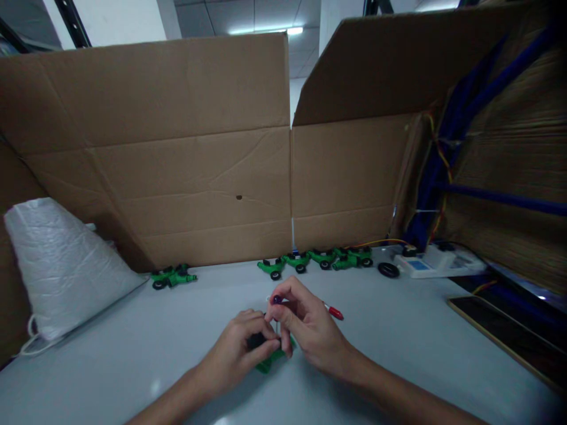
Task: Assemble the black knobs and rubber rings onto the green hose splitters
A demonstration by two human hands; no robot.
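Near the front middle of the white table, my left hand [245, 342] is closed around a green toy vehicle [264, 365] with dark parts, mostly covered by the fingers. My right hand [305, 324] pinches a small screwdriver [277, 300] just above it. The screwdriver's dark round end and a bit of thin shaft show; its tip is hidden at the toy. Both hands nearly touch. Just behind the right hand lies a red-and-white pen-like object [333, 311], partly covered.
Several green toy vehicles [322, 258] with black wheels line the cardboard wall [199, 177], and another toy [172, 276] sits left. A white sack [66, 271] leans at far left. To the right are a black ring [388, 270], a power strip [447, 264] and a dark panel [509, 336].
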